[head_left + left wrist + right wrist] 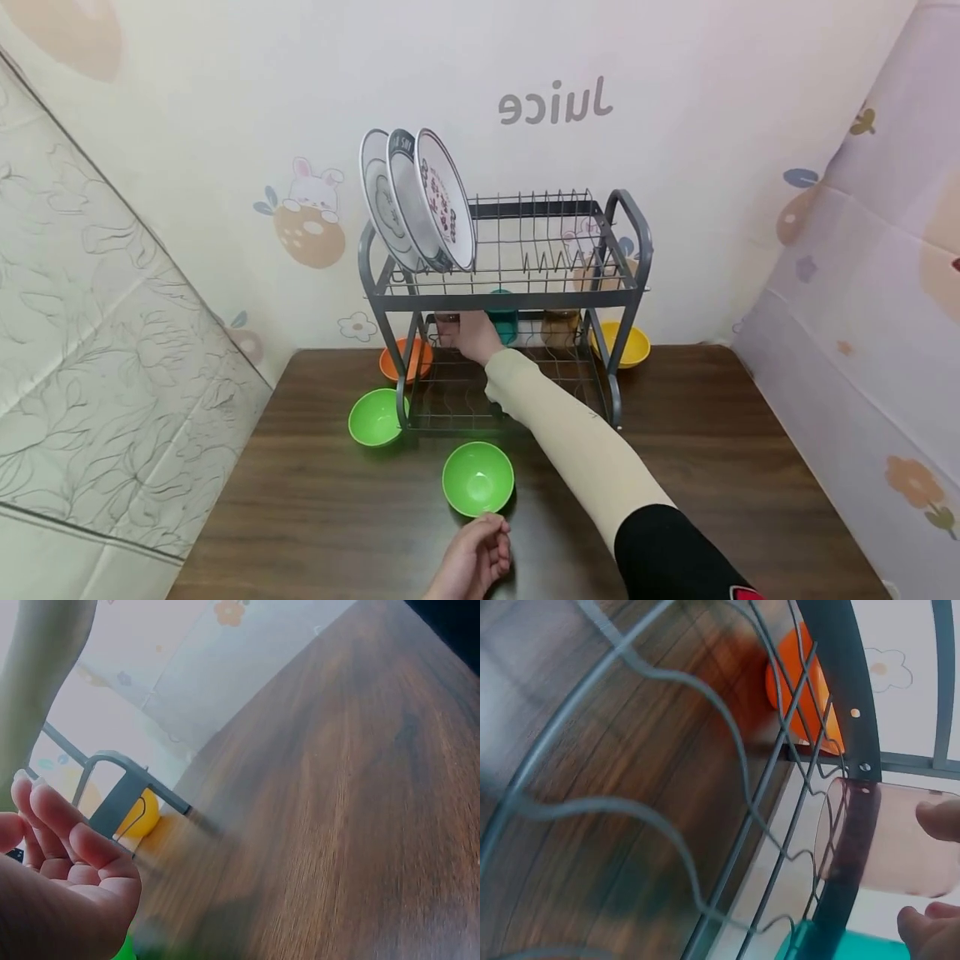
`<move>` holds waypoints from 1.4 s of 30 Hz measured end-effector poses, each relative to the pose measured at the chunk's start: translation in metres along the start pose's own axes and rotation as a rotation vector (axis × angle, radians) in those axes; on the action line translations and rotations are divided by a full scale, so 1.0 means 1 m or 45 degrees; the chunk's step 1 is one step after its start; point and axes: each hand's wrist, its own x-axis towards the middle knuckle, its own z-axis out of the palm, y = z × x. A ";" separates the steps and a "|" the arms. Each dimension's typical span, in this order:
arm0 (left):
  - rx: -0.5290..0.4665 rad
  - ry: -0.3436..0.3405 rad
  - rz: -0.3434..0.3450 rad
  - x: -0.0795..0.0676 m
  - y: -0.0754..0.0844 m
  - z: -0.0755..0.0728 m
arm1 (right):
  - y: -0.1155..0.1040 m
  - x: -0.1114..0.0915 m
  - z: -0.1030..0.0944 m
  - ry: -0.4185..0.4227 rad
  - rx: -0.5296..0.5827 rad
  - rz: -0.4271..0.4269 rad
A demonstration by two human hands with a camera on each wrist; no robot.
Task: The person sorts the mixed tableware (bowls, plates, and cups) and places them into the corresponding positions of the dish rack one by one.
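Observation:
My right hand (476, 335) reaches under the upper tier of a dark metal dish rack (510, 300), at a pinkish see-through cup (892, 840) on the lower tier. In the right wrist view the thumb overlaps the cup, while the fingertips (915, 926) show just off its side. A teal cup (504, 327) stands beside it, and a brown see-through cup (560, 327) farther right. My left hand (474, 557) hangs loosely curled, holding nothing, close to the near rim of a green bowl (478, 479); whether it touches the rim I cannot tell.
Three plates (446, 200) lean in the rack's upper left. An orange bowl (406, 358) and another green bowl (375, 418) sit on the wooden table (300, 517) by the rack's left side, a yellow bowl (630, 345) by its right. A patterned cloth wall (225, 125) stands behind.

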 end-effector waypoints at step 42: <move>0.037 0.094 0.048 0.001 0.000 -0.007 | 0.000 -0.251 -0.188 1.055 -0.519 -0.613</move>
